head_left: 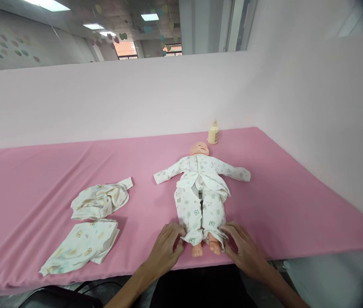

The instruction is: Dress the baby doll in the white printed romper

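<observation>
A baby doll lies on its back, head toward the wall, in a white printed long-sleeved top and matching trousers. Its sleeves are spread out to both sides. Both bare feet show below the trouser cuffs. My left hand pinches the outer edge of the left-hand cuff between thumb and fingers. At the other cuff, my right hand grips the outer edge beside the doll's foot. The fingertips of both hands are partly hidden by the cloth.
A crumpled white printed baby top and a folded pair of printed trousers lie to the left on the pink sheet. A pale yellow pump bottle stands beyond the doll's head. White walls border the back and right.
</observation>
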A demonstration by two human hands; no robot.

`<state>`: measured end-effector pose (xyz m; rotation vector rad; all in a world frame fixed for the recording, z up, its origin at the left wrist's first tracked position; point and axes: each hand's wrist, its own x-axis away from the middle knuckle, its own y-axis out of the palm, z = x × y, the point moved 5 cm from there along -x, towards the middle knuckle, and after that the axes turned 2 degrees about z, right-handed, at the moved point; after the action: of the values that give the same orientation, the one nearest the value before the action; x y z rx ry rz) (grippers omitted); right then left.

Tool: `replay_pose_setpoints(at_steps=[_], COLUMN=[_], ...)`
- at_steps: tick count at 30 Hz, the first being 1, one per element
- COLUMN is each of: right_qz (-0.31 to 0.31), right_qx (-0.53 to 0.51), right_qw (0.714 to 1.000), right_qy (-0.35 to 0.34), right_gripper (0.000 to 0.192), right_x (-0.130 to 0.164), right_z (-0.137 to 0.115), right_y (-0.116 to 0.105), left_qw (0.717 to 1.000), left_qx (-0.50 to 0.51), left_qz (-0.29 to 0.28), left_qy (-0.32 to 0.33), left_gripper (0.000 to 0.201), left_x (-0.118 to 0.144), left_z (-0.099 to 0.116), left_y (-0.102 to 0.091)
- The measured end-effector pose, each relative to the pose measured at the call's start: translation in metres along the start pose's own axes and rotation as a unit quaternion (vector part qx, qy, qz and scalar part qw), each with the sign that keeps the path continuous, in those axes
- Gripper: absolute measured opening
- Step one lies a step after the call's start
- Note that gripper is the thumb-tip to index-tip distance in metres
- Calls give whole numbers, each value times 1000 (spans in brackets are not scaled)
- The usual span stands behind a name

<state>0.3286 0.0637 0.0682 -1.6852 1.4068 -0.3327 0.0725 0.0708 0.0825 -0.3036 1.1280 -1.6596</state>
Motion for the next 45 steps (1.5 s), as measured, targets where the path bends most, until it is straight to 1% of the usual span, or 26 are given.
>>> replay_pose_setpoints(at_steps=[2, 4, 6, 7, 8, 10, 12, 13, 16, 18, 20, 22, 25, 28, 31, 34, 37, 40, 43, 45], right_qz=[-6, -7, -4, 6, 21, 62, 109, 128, 167, 171, 158, 149, 149, 158, 173, 197, 208, 196, 166, 140], right_qx=[-9, -14, -17, -15, -12, -3, 2, 0, -5, 22, 83, 152, 235, 275, 284, 302, 318, 316, 288, 271], right_qw=[1000, 1000, 1000, 1000, 1000, 998, 994, 991, 986, 985, 984, 977, 961, 948, 942, 933, 925, 928, 942, 950], right_qy=[10, 16, 15, 13, 9, -8, -26, -31, -24, -15, -8, -3, -4, -26, -44, -22, -12, -31, -52, -71], right_gripper=[37, 35, 32, 30, 27, 23, 18, 16, 11, 12, 14, 14, 11, 10, 16, 22, 22, 18, 12, 12], right_x=[0, -1, -3, -5, -8, -16, -29, -37, -68, -90, -111, -127, -141, -146, -149, -151, -151, -150, -150, -150], right_z=[1, 1, 1, 1, 1, 0, -2, -3, -11, -19, -26, -31, -34, -33, -26, -14, -8, -13, -21, -24], right_y=[-1, -3, -6, -9, -13, -21, -31, -34, -39, -34, -24, -14, -2, 1, -6, -17, -24, -24, -22, -19], left_qw=[1000, 999, 997, 997, 997, 995, 988, 985, 978, 976, 972, 968, 963, 965, 972, 980, 986, 989, 992, 993], left_qx=[-4, -2, 18, 34, 51, 70, 61, 52, 29, -12, -63, -107, -152, -175, -171, -155, -153, -141, -120, -114], left_qz=[-16, -44, -72, -74, -62, -1, 66, 84, 80, 62, 43, 28, 15, 12, 24, 35, 29, 26, 23, 7], left_qy=[-11, -9, -4, -9, -21, -70, -123, -144, -190, -207, -221, -227, -221, -195, -160, -118, -62, -22, 5, 24], left_gripper=[19, 17, 13, 12, 11, 11, 13, 16, 27, 32, 29, 20, 20, 21, 26, 31, 30, 31, 29, 24], left_x=[-1, -3, -7, -11, -16, -30, -47, -57, -86, -103, -117, -127, -137, -141, -140, -137, -135, -136, -140, -141], left_z=[0, 2, 4, 3, 1, -7, -14, -16, -11, -2, 6, 12, 16, 14, 9, 5, 7, 14, 22, 27], left_y=[1, 0, -3, -7, -13, -27, -38, -40, -33, -24, -15, -8, 0, 5, 6, 5, 5, 6, 7, 9])
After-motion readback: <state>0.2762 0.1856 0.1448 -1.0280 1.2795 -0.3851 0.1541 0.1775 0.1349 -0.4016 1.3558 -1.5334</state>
